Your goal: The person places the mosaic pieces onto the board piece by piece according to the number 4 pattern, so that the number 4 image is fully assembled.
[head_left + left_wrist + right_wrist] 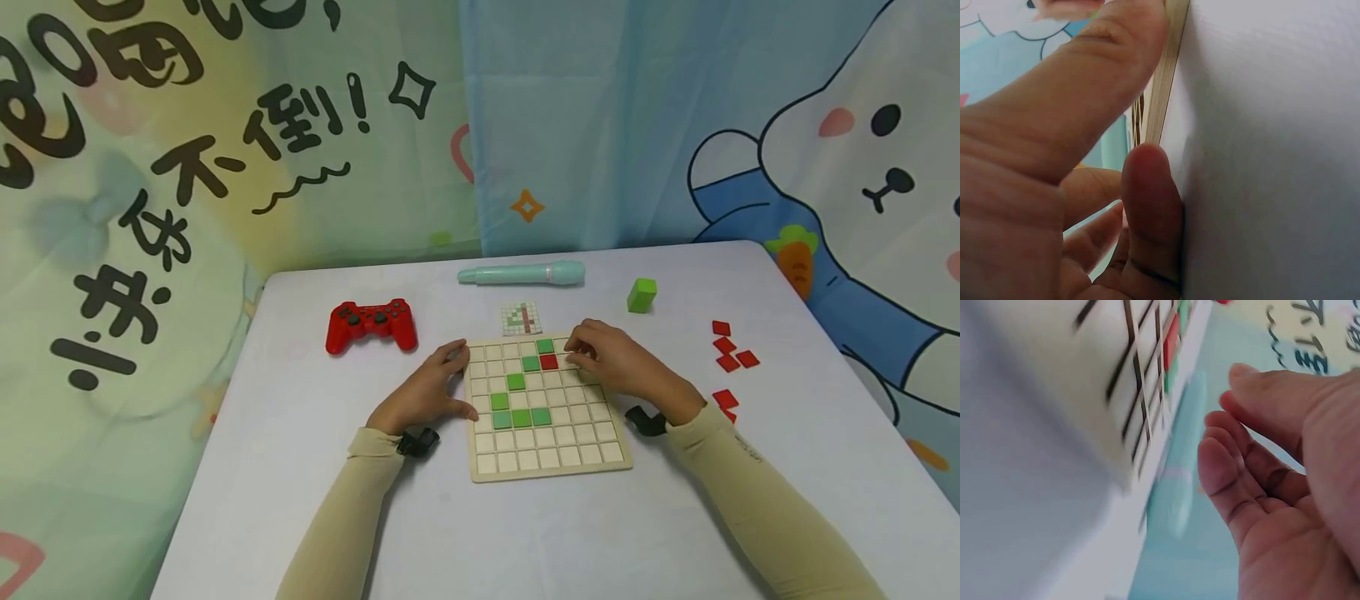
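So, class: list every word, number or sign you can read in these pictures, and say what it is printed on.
"不倒!" on the left backdrop curtain, large black handwriting-style characters.
The other big black characters on that curtain are cut off by the frame; not readable whole.
The small pattern card shows red and green squares that look like a "4"; too small to be sure.
Small print on the right sleeve: too small to read.
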Demonstrator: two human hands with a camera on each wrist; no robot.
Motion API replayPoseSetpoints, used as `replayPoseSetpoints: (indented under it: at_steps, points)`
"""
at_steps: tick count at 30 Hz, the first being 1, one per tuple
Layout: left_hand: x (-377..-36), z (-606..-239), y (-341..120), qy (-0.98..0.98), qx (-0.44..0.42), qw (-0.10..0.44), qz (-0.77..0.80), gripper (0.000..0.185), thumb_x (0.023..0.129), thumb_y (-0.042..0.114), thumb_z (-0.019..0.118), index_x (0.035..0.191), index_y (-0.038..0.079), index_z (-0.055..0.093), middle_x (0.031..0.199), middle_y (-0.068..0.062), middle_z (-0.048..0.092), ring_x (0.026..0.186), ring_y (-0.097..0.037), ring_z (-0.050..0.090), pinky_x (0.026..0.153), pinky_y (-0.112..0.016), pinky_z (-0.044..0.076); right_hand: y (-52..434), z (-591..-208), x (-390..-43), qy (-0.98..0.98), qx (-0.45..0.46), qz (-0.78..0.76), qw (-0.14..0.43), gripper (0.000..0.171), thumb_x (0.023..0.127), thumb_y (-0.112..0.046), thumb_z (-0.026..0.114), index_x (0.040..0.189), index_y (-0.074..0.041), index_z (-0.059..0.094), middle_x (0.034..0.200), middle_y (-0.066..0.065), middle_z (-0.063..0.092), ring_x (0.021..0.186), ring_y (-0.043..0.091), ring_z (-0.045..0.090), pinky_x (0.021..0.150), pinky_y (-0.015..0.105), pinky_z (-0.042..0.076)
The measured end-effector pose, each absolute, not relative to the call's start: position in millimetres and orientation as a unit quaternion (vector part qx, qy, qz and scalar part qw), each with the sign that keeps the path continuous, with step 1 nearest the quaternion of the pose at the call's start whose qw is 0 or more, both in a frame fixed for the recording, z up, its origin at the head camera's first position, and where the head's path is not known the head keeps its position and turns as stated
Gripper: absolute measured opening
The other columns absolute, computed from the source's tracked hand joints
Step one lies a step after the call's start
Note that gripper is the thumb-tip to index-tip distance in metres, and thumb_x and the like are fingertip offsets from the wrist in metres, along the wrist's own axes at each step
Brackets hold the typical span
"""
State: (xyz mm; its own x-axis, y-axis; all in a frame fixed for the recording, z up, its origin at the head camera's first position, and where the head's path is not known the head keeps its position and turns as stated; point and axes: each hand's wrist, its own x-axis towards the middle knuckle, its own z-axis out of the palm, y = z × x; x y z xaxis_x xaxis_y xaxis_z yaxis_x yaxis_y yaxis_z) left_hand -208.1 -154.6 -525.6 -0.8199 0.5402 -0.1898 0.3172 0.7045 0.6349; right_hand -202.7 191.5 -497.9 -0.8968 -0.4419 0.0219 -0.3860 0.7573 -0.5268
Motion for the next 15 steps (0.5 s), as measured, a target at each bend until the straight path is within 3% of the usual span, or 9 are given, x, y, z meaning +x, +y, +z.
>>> replayPoseSetpoints:
  at_steps: [6,12,15]
  points:
    - [-208,-525,-153,0.906,0.241,0.181,0.297,0.113,0.079,0.036,0.096,0.167,0.006,0.032,0.179,-0.009,0.022,0.165,-0.034,0.027,0.130,-0.047,0.037,252,-489,-167,0.949,-0.145,-0.277,-0.031,0.021,0.102,-0.010,0.072,0.122,-0.007,0.071,0.114,0.007,0.071,0.098,0.021,0.065,0.084,0.041,0.059]
    - [-208,-526,-155,0.907,0.245,0.178,0.293,0.112,0.079,0.037,0.095,0.167,0.005,0.032,0.179,-0.011,0.022,0.165,-0.036,0.027,0.129,-0.049,0.038,322,-493,-123,0.950,-0.011,-0.305,-0.061,0.024,0.108,-0.014,0.063,0.131,-0.006,0.067,0.122,0.017,0.070,0.107,0.034,0.063,0.076,0.009,0.046]
    - [-207,-526,-153,0.907,0.247,0.178,0.292,0.112,0.079,0.036,0.095,0.167,0.005,0.032,0.179,-0.012,0.023,0.165,-0.037,0.027,0.129,-0.050,0.038,349,-501,-107,0.944,0.058,-0.321,-0.047,0.029,0.111,-0.019,0.058,0.135,-0.005,0.064,0.128,0.023,0.067,0.111,0.038,0.060,0.071,0.003,0.040]
